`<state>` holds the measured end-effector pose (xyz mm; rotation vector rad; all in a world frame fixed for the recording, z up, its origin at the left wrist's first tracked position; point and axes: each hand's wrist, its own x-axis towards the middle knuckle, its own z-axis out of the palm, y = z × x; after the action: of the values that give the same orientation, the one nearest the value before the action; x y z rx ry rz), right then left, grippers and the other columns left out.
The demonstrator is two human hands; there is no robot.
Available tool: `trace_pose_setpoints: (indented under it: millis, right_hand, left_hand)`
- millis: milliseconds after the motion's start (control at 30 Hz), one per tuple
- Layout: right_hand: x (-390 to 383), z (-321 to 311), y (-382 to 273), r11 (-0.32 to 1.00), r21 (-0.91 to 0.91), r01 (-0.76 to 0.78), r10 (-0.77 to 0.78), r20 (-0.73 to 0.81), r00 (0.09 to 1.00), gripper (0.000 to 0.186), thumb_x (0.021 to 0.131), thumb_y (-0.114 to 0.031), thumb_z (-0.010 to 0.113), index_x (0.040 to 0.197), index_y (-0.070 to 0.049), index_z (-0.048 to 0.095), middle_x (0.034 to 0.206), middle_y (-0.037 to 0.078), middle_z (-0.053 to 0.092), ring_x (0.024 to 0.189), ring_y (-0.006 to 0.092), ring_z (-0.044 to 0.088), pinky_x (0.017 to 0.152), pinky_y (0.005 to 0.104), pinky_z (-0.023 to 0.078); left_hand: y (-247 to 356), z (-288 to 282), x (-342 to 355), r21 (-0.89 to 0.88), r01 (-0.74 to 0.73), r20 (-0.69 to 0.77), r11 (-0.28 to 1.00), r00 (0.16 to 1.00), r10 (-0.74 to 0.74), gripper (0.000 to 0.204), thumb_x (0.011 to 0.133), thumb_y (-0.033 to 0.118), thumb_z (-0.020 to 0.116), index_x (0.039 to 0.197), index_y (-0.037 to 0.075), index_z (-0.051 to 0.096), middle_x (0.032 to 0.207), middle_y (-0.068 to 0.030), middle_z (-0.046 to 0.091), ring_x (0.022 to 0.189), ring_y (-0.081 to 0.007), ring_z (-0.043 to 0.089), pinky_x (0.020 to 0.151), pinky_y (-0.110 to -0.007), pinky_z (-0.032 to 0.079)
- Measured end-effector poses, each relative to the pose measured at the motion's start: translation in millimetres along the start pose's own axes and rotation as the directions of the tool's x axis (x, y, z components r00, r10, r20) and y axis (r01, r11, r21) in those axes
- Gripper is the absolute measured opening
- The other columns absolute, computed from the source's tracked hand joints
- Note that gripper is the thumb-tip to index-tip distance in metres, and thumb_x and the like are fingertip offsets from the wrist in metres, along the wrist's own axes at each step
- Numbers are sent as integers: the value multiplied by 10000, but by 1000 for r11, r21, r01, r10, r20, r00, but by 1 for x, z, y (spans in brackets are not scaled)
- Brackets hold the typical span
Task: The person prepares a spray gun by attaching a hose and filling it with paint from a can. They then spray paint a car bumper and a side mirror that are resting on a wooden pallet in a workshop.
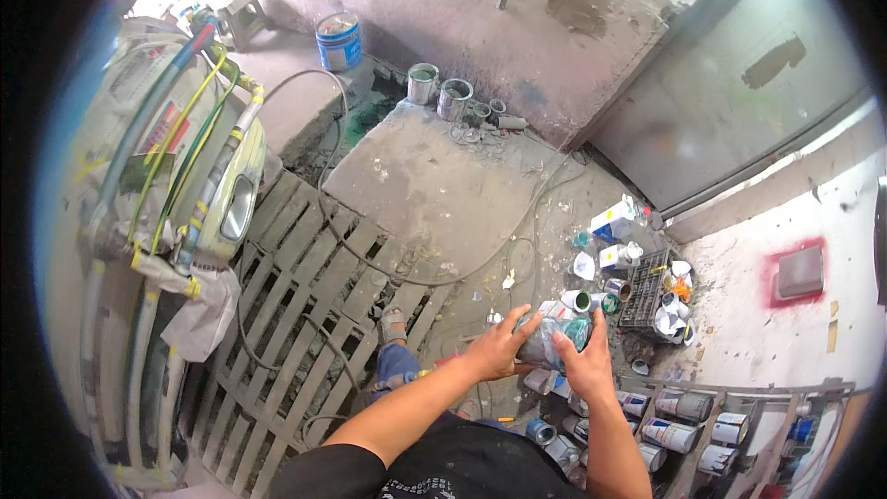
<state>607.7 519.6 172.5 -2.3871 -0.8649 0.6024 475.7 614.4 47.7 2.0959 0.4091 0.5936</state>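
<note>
In front of my body, both hands grip a clear plastic container [547, 340] with a greenish tint. My left hand [499, 347] closes on its left side, and my right hand [586, 360] presses the right side with the thumb lying across the front. The lower part of the container is hidden by my fingers, and I cannot make out what is inside. Just beyond my hands stand an open can with dark green inside [577, 301] and several small tins and bottles. A white jug with a blue label [617, 218] is farther back.
A dark plastic crate [641, 299] of used cups stands by the right wall. Paint cans [669, 434] fill a rack at lower right. A thin hose [407, 279] crosses the floor and slatted grating [277, 314]. Taped hoses [199, 231] hang at left; a blue-labelled can [339, 42] stands behind.
</note>
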Motion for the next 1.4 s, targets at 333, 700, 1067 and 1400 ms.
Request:
trace_pose_setpoints:
  millis: [333,700,1067,1400]
  right_hand:
    - [96,86,-58,958,177,-228,232,-7,973,940,760,-336,726,1420,85,206,1403,300,329,1313,380,352,1076,406,296]
    - [184,61,-103,988,77,-135,144,-130,981,887,819,-394,687,1430,57,227,1423,270,327,1316,346,349,1085,382,274]
    - [364,24,-151,969,155,192,-173,-128,977,874,782,-366,703,1410,49,260,1348,294,399,1260,418,376,1062,453,297]
    - [495,28,-206,949,192,249,-241,-63,969,831,793,-329,704,1401,56,290,1352,272,412,1262,359,410,1065,411,311]
  left_hand:
    - [-92,-71,46,-12,126,103,992,987,-124,976,630,252,829,1424,192,265,1409,-203,322,1085,-468,523,865,-497,488]
    - [-109,-102,144,21,71,38,997,997,-72,934,625,206,821,1394,164,294,1392,-225,332,1062,-467,535,848,-499,493]
    - [-157,-141,316,224,23,-244,974,969,33,897,579,204,829,1337,148,353,1306,-199,423,966,-438,581,795,-482,517]
    - [-210,-195,422,249,65,-329,966,944,21,847,600,193,814,1321,144,374,1307,-197,431,1001,-429,569,830,-478,504]
